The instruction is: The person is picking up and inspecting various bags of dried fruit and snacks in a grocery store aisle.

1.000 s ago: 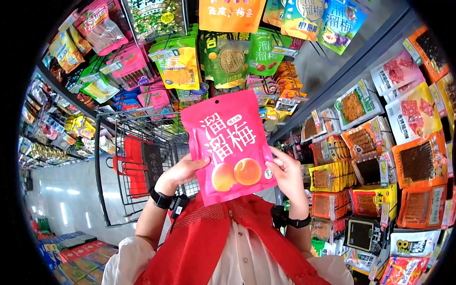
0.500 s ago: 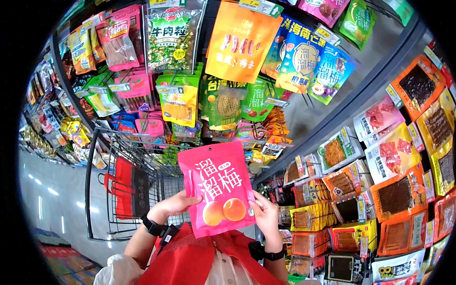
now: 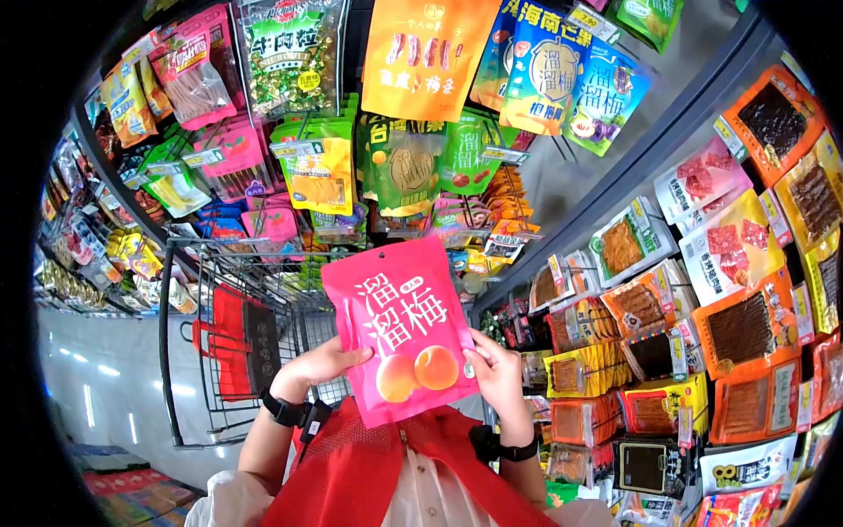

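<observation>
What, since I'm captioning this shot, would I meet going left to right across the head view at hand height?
Red bag-like item → left hand → pink pouch → right hand → yellow packs → orange pack with dark brown contents.

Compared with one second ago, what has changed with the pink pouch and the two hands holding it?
The pink 溜溜梅 pouch and both hands sit lower and slightly further left in the picture; the hanging orange packet shifted likewise, so mostly the view moved. Nothing was taken or let go: the left hand and right hand still grip the pouch's sides. The shopping cart and red bag remain at picture left.
</observation>
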The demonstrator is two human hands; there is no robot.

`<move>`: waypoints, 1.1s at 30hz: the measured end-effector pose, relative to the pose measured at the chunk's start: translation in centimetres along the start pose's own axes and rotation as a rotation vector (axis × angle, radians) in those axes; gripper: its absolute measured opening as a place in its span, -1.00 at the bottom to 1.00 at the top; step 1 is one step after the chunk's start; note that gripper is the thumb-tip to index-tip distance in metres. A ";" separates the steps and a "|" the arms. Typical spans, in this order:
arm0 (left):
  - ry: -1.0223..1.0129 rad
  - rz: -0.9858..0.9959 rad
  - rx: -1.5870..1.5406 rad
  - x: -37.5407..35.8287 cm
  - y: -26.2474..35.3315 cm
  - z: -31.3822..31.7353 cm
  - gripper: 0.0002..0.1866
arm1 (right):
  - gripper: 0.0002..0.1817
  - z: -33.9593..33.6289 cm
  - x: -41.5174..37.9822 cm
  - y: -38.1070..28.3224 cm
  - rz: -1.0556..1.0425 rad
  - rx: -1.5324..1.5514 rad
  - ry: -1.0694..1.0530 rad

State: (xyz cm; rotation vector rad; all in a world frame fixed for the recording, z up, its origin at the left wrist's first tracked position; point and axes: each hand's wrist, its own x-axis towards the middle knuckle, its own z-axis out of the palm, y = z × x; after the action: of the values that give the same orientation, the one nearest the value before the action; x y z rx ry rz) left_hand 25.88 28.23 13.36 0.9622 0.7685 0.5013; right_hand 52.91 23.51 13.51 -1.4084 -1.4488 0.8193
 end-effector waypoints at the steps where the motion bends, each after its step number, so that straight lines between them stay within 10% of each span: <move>1: -0.002 0.025 0.007 0.2 -0.2 -0.1 -0.61 | -0.67 0.1 0.0 0.0 0.020 0.034 0.007; 33: 0.222 0.175 -0.183 3.2 -0.3 -0.4 -0.58 | -0.64 -1.9 1.8 -1.5 -0.022 -0.105 -0.069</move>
State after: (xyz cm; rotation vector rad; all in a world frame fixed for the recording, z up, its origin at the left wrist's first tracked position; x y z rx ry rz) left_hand 27.63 30.51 11.88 0.8148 0.8252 0.8270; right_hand 54.23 24.84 15.81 -1.4520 -1.5770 0.7949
